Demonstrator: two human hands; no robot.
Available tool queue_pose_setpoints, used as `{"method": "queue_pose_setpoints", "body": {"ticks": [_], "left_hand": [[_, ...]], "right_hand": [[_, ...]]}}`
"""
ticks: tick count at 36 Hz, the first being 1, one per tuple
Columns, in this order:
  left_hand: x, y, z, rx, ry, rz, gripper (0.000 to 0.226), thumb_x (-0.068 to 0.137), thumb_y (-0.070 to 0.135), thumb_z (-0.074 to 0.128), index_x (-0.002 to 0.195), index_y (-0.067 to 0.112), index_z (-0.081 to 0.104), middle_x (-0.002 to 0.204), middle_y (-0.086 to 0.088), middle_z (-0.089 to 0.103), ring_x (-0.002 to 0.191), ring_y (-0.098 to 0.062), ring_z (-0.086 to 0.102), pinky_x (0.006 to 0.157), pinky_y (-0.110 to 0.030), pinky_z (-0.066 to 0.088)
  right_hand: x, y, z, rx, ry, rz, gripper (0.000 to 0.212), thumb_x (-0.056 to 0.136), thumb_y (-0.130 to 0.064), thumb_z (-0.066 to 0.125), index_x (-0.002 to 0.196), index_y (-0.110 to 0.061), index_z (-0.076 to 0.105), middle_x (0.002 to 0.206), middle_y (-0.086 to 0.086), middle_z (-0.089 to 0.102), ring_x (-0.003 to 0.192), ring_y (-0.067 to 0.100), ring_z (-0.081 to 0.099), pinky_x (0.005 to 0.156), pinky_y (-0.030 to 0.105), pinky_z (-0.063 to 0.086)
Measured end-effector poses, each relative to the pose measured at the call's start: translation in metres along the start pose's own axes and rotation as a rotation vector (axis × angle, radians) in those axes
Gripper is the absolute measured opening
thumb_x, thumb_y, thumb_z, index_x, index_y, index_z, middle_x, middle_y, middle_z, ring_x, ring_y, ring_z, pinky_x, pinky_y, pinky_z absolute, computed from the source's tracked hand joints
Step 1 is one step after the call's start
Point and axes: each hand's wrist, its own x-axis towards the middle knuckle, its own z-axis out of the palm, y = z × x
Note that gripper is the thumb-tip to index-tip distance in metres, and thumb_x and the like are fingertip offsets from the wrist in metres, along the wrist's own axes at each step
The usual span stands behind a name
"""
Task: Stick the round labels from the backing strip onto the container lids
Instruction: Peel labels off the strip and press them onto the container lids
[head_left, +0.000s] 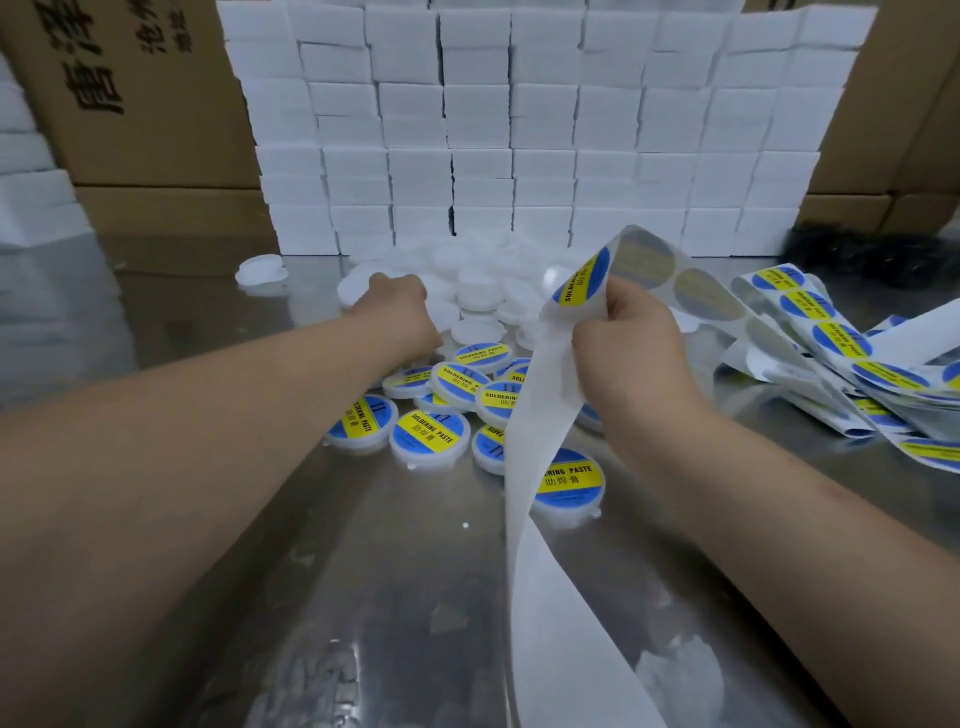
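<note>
My right hand (631, 332) grips the white backing strip (540, 467) at a fold, where a round blue-and-yellow label (579, 286) is peeling up off the strip. The used end of the strip hangs down toward me. My left hand (402, 309) reaches into a heap of plain white lids (483, 291); whether its fingers hold one I cannot tell. Several labelled lids (431, 434) reading "SOLDERING PASTE" lie nearer to me, between my forearms.
More label strip (831, 338) lies tangled at the right on the shiny metal table (363, 597). A wall of stacked white boxes (519, 130) stands behind the lids, with cardboard cartons (130, 104) at both sides. One stray lid (260, 270) lies far left.
</note>
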Motion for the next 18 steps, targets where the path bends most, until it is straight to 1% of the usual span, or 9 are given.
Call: {"method": "queue_pose_setpoints", "body": {"ticks": [2, 4, 6, 7, 9, 10, 11, 14, 18], "left_hand": [[-0.001, 0.003, 0.001, -0.124, 0.074, 0.022, 0.043, 0.086, 0.014, 0.057, 0.128, 0.016, 0.047, 0.13, -0.011, 0.044, 0.104, -0.027, 0.052, 0.073, -0.025, 0.037], [-0.003, 0.009, -0.003, -0.359, 0.149, 0.003, 0.035, 0.088, 0.009, 0.05, 0.122, 0.017, 0.052, 0.121, -0.008, 0.053, 0.102, -0.026, 0.054, 0.071, -0.024, 0.038], [-0.007, 0.018, -0.009, -0.642, 0.224, -0.035, 0.025, 0.089, 0.009, 0.048, 0.108, 0.018, 0.06, 0.107, -0.003, 0.055, 0.092, -0.026, 0.054, 0.072, -0.023, 0.041], [-0.011, 0.023, -0.014, -0.775, 0.249, -0.052, 0.019, 0.088, 0.008, 0.049, 0.093, 0.021, 0.062, 0.099, -0.002, 0.053, 0.084, -0.025, 0.05, 0.072, -0.022, 0.041], [-0.018, 0.031, -0.023, -0.977, 0.269, -0.071, 0.029, 0.088, 0.008, 0.051, 0.066, 0.026, 0.049, 0.082, 0.0, 0.051, 0.072, -0.022, 0.043, 0.061, -0.018, 0.039], [-0.024, 0.036, -0.027, -1.049, 0.259, -0.079, 0.032, 0.089, 0.009, 0.052, 0.063, 0.026, 0.046, 0.074, 0.002, 0.05, 0.069, -0.021, 0.043, 0.055, -0.017, 0.038], [-0.03, 0.04, -0.03, -1.104, 0.243, -0.083, 0.032, 0.089, 0.011, 0.053, 0.062, 0.026, 0.045, 0.07, 0.004, 0.048, 0.068, -0.019, 0.043, 0.053, -0.017, 0.037], [-0.051, 0.049, -0.037, -1.249, 0.205, -0.076, 0.028, 0.091, 0.014, 0.053, 0.065, 0.024, 0.047, 0.069, 0.005, 0.05, 0.064, -0.017, 0.048, 0.064, -0.023, 0.043], [-0.078, 0.052, -0.035, -1.296, 0.206, 0.015, 0.021, 0.09, 0.011, 0.05, 0.078, 0.027, 0.057, 0.077, 0.01, 0.055, 0.068, -0.007, 0.052, 0.061, -0.022, 0.051]], "right_hand": [[0.002, 0.001, 0.001, -0.022, -0.009, 0.021, 0.049, 0.079, 0.005, 0.032, 0.118, -0.011, 0.057, 0.106, 0.008, 0.064, 0.096, 0.027, 0.058, 0.083, 0.037, 0.048], [0.002, 0.002, 0.002, -0.02, -0.015, 0.03, 0.055, 0.08, 0.005, 0.032, 0.129, -0.013, 0.051, 0.119, 0.009, 0.061, 0.106, 0.027, 0.056, 0.086, 0.036, 0.047], [0.002, 0.002, 0.002, -0.011, -0.016, 0.023, 0.057, 0.08, 0.005, 0.033, 0.131, -0.013, 0.05, 0.119, 0.009, 0.061, 0.102, 0.025, 0.057, 0.079, 0.03, 0.046], [0.002, 0.002, 0.002, -0.009, -0.019, 0.018, 0.057, 0.08, 0.005, 0.033, 0.131, -0.013, 0.05, 0.117, 0.008, 0.062, 0.097, 0.023, 0.057, 0.074, 0.026, 0.046], [0.001, 0.001, 0.002, -0.006, -0.023, -0.002, 0.055, 0.079, 0.005, 0.033, 0.128, -0.014, 0.052, 0.105, 0.005, 0.064, 0.081, 0.018, 0.057, 0.058, 0.018, 0.044], [0.001, 0.001, 0.002, -0.005, -0.023, -0.012, 0.054, 0.079, 0.005, 0.033, 0.126, -0.014, 0.053, 0.096, 0.001, 0.064, 0.074, 0.014, 0.056, 0.051, 0.017, 0.042], [0.0, 0.002, 0.002, -0.004, -0.021, -0.02, 0.053, 0.079, 0.005, 0.034, 0.123, -0.016, 0.055, 0.089, -0.004, 0.063, 0.069, 0.009, 0.055, 0.048, 0.016, 0.041], [-0.002, 0.002, 0.002, -0.029, -0.019, -0.05, 0.047, 0.079, 0.004, 0.035, 0.113, -0.017, 0.06, 0.078, -0.013, 0.059, 0.065, -0.001, 0.051, 0.046, 0.008, 0.039], [-0.003, 0.002, 0.003, -0.056, -0.028, -0.089, 0.038, 0.08, 0.0, 0.039, 0.1, -0.021, 0.062, 0.082, -0.013, 0.06, 0.073, 0.003, 0.053, 0.058, 0.018, 0.039]]}}
